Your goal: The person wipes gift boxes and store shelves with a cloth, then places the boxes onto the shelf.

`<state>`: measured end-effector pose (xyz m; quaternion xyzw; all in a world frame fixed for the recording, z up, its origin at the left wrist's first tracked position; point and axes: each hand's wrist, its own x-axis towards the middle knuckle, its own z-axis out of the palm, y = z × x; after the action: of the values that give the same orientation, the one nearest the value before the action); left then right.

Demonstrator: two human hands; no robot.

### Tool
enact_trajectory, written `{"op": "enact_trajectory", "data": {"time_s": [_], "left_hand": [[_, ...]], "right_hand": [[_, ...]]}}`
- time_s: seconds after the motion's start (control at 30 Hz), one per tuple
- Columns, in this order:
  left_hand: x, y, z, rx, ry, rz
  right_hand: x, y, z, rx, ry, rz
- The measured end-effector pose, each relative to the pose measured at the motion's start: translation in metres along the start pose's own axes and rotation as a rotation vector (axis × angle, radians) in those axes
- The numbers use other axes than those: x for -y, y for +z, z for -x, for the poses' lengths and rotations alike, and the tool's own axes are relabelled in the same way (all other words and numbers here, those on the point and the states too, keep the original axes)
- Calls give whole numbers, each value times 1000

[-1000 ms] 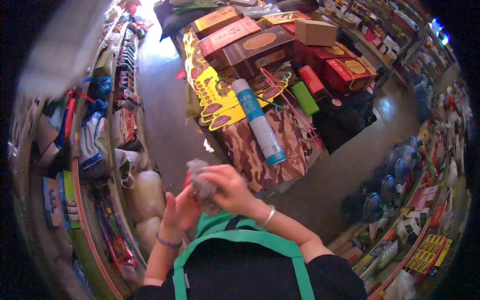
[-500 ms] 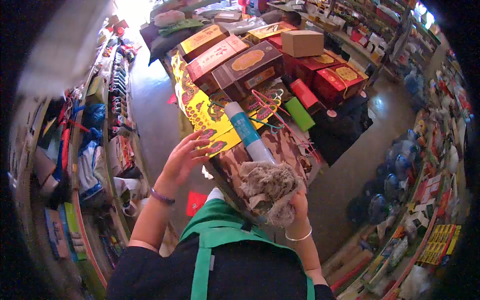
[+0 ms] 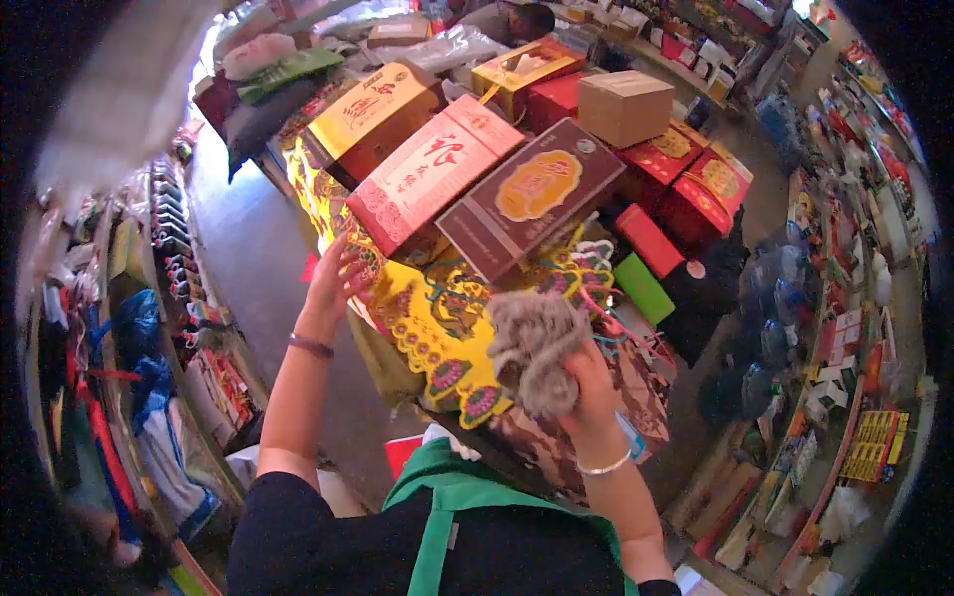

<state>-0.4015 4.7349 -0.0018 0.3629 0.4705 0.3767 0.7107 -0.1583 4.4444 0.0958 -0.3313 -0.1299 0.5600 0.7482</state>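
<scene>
A crumpled grey-brown rag (image 3: 537,348) is bunched in my right hand (image 3: 593,392), whose fingers are closed round it. It is over the yellow patterned sheet (image 3: 422,328) and the brown patterned cloth (image 3: 646,382). My left hand (image 3: 338,278) is open with fingers spread, holding nothing, at the left edge of the yellow sheet. The pink-and-red box (image 3: 437,169) lies close to its fingertips; whether they touch is unclear. Beside that box lies a dark brown box (image 3: 532,199) with a gold label. A bit of blue and white (image 3: 630,434) peeks out by my right wrist.
Behind are a yellow box (image 3: 378,109), a cardboard carton (image 3: 624,107) and red gift boxes (image 3: 711,194). A red box (image 3: 648,238) and a green box (image 3: 644,288) lie to the right. Loaded shelves (image 3: 174,377) line both sides of the aisle.
My right hand has carried the rag up and forward over the yellow sheet. My left hand has moved forward towards the pink box. The white-and-blue cylinder is now mostly hidden; the view has shifted.
</scene>
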Motion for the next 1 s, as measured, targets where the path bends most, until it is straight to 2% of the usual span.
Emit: {"op": "enact_trajectory", "data": {"time_s": [0.03, 0.13, 0.3, 0.4, 0.5, 0.53, 0.63, 0.77, 0.87, 1.0], "left_hand": [[-10, 5, -13, 8, 8, -46], [-40, 10, -58, 84, -145, -14], [-73, 16, -116, 215, -348, -248], [-73, 11, -136, 414, -401, -488], [-66, 5, -147, 560, -546, -448], [-67, 4, -148, 604, -589, -425], [-66, 8, -136, 595, -590, -280], [-49, -1, -150, 620, -581, -149], [-48, -1, -143, 623, -537, -96], [-39, -10, -139, 629, -476, -91]], "right_hand": [[-13, 1, -26, 21, -18, 89], [-35, 29, -91, -17, 5, 289], [-65, 57, -163, 6, -23, 563], [-77, 61, -186, -46, -44, 775], [-72, 77, -184, -115, -107, 1044], [-76, 72, -185, -111, -100, 1025], [-88, 60, -190, -84, -77, 954], [-96, 80, -187, -194, -93, 1167], [-114, 71, -194, -266, -172, 1143], [-119, 73, -193, -243, -305, 1201]]}}
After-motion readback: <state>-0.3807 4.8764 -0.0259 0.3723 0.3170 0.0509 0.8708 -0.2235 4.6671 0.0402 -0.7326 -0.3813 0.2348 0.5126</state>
